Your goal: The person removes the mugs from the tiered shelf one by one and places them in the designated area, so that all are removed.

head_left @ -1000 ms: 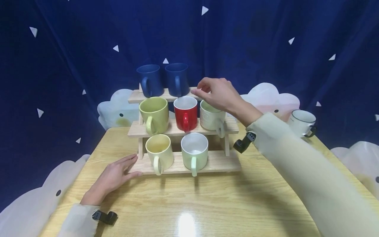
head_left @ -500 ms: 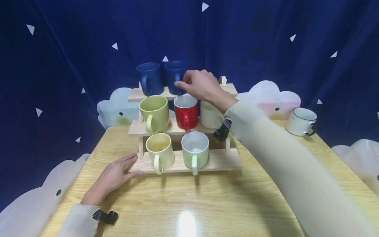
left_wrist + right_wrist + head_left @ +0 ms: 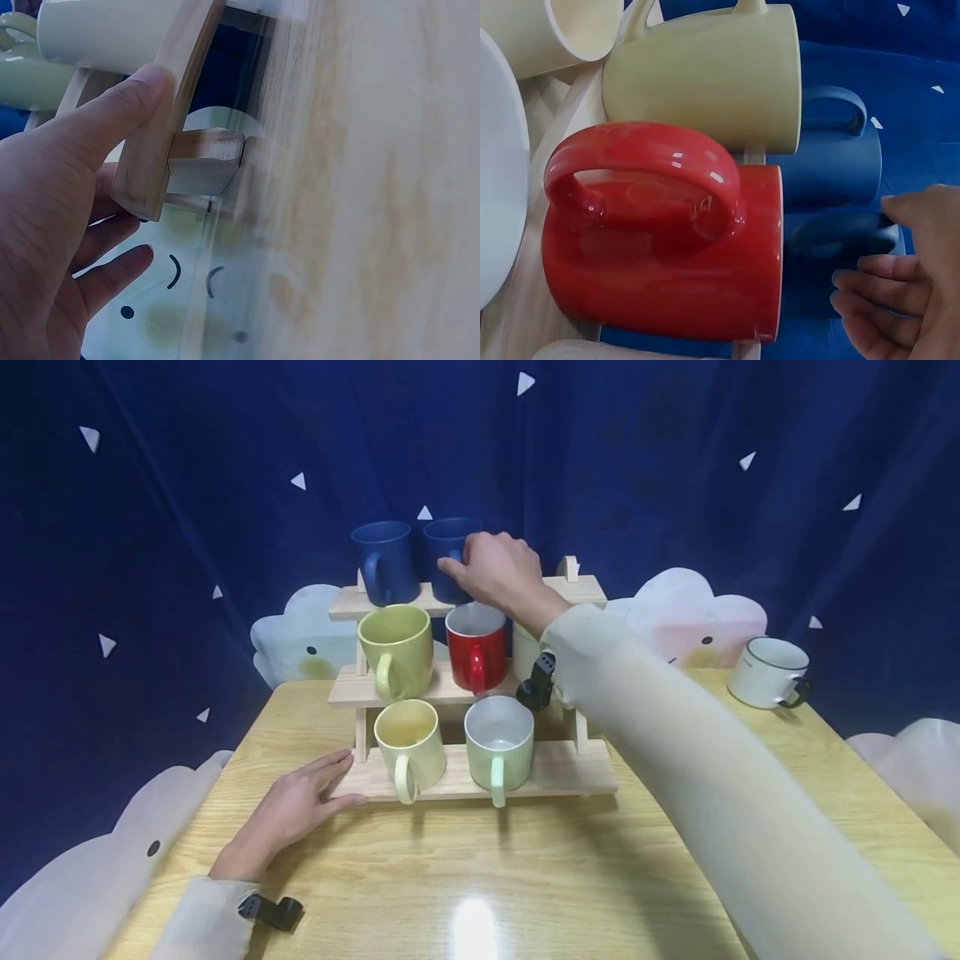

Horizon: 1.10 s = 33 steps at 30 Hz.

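My left hand (image 3: 300,806) grips the left end of the lowest board of a three-tier wooden rack (image 3: 573,768), its thumb on the board's front edge in the left wrist view. My right hand (image 3: 501,568) is at the right blue mug (image 3: 442,585) on the top tier. In the right wrist view, thumb and loosely bent fingers lie on either side of this mug's handle (image 3: 847,231), with a gap between them; contact is unclear. Another blue mug (image 3: 390,564) stands to its left. Below stand a green mug (image 3: 405,652), a red mug (image 3: 480,652) and a partly hidden pale mug (image 3: 523,652).
On the lowest tier are a cream mug (image 3: 416,756) and a mint mug (image 3: 506,760). A white enamel mug (image 3: 767,677) with a black handle stands at the table's (image 3: 420,877) right edge. Behind hangs a blue curtain (image 3: 630,468).
My right hand has moved left from over the top tier's right part to the right blue mug, uncovering that board's right end. My left hand stays on the rack.
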Each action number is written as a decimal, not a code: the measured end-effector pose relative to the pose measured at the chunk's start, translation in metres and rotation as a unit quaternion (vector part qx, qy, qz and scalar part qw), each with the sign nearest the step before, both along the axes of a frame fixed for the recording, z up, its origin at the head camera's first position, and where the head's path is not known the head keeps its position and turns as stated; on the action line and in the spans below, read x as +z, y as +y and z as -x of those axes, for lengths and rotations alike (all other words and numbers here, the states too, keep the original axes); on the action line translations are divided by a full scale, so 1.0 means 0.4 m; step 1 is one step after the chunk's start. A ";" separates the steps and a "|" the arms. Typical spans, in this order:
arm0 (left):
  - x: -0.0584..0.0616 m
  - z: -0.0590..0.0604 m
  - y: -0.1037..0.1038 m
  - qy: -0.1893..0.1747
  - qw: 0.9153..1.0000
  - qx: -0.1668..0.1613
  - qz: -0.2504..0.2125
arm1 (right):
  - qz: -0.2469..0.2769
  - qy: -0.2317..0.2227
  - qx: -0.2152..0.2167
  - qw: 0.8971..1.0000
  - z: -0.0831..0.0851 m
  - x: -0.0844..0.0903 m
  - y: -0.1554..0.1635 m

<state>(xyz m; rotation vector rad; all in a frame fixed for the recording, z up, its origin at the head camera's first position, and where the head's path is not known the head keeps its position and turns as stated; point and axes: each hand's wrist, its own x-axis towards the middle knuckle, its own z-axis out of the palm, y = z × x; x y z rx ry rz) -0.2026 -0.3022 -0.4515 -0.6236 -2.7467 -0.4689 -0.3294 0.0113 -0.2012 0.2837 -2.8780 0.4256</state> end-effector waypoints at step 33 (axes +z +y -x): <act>0.002 -0.004 -0.005 -0.003 1.000 0.002 0.002 | 0.247 -0.087 0.036 0.965 0.009 -0.012 0.084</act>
